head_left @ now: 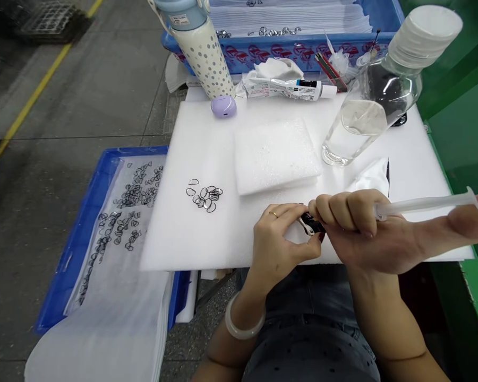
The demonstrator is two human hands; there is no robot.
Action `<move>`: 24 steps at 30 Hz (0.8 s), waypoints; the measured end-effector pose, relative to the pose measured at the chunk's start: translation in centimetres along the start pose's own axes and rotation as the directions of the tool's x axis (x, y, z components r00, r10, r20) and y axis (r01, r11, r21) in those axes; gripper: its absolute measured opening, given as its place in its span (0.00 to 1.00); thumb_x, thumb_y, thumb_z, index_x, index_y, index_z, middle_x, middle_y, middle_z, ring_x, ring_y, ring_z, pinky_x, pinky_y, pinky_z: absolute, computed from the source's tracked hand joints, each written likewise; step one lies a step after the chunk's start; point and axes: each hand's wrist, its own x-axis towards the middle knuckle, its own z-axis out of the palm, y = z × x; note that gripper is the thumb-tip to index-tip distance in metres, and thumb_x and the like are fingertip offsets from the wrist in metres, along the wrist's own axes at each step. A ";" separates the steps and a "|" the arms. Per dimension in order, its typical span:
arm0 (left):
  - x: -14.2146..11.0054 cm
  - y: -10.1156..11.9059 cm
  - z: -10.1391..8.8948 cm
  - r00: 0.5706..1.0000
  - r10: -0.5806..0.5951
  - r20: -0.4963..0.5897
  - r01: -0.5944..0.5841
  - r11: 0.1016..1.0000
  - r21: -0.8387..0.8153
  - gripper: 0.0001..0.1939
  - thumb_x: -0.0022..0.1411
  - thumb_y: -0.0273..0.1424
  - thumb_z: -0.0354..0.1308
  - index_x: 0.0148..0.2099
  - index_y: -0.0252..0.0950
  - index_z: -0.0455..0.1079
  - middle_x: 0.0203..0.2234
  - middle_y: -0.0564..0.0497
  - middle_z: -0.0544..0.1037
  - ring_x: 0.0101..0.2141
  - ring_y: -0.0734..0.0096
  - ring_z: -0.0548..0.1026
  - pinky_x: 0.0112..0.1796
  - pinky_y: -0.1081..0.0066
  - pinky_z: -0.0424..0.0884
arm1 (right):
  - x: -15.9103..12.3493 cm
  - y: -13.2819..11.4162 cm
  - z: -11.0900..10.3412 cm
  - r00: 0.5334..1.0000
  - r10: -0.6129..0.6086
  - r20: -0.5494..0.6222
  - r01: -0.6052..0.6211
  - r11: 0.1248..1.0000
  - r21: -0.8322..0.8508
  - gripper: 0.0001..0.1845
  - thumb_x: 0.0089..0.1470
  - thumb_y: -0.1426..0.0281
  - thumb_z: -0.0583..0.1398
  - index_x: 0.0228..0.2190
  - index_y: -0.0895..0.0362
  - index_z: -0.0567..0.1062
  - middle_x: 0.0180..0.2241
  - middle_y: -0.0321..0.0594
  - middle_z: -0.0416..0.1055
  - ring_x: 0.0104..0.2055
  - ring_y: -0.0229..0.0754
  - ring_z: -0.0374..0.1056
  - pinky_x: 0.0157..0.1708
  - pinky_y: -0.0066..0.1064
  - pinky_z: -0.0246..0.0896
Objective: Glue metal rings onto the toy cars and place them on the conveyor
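Near the front edge of the white foam board (207, 143), my left hand (276, 244) pinches a small black part with a pale rim (311, 224) between thumb and fingers. My right hand (366, 233) is wrapped round a translucent syringe (428, 204). Its thumb reaches back to the plunger's end. The syringe's tip is hidden behind my right fingers, close to the black part, so I cannot tell whether they touch. On the board to the left lies a loose pile of thin dark rings (205, 197). Behind my hands sits a white foam block (276, 156).
A clear bottle (356, 122) with liquid stands at the right, near a crumpled tissue (370, 178). Along the back are a dotted flask (207, 58), purple case (223, 106), tube (290, 89) and blue bin (302, 50). More rings lie in a blue tray (69, 254) at lower left.
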 end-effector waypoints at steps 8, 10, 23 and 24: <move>-0.1 -0.2 0.0 1.000 0.007 0.001 -0.007 1.000 0.022 0.11 0.49 0.28 0.64 0.38 0.39 0.75 0.38 0.50 0.82 0.41 0.59 0.77 0.45 0.58 0.74 | -0.4 0.0 -0.3 0.998 0.058 -0.021 -0.057 0.997 0.048 0.33 0.56 0.52 0.61 0.13 0.55 0.52 0.13 0.32 0.40 0.20 0.37 0.43 0.26 0.35 0.46; -0.1 -0.2 0.0 1.000 0.010 -0.001 -0.010 1.000 0.026 0.11 0.49 0.28 0.64 0.38 0.39 0.76 0.38 0.50 0.82 0.41 0.59 0.77 0.45 0.58 0.74 | -0.4 -0.1 -0.1 0.998 0.049 -0.032 -0.048 0.998 0.028 0.33 0.56 0.52 0.61 0.13 0.55 0.52 0.13 0.32 0.40 0.19 0.36 0.43 0.26 0.35 0.46; -0.2 -0.3 0.2 0.999 0.023 -0.032 -0.022 1.000 0.017 0.13 0.50 0.28 0.64 0.41 0.38 0.77 0.39 0.50 0.83 0.40 0.60 0.77 0.44 0.59 0.74 | -0.6 -0.1 -0.5 0.999 -0.025 -0.037 0.025 1.000 -0.013 0.40 0.50 0.33 0.53 0.15 0.56 0.51 0.14 0.32 0.40 0.19 0.34 0.43 0.23 0.33 0.43; -0.2 -0.3 0.2 0.999 0.018 -0.033 -0.018 1.000 0.015 0.13 0.50 0.28 0.64 0.41 0.39 0.77 0.39 0.50 0.83 0.40 0.60 0.77 0.44 0.59 0.74 | -0.6 -0.2 -0.5 0.999 -0.029 -0.040 0.029 1.000 -0.004 0.40 0.49 0.33 0.53 0.15 0.56 0.51 0.14 0.32 0.40 0.18 0.34 0.43 0.23 0.33 0.43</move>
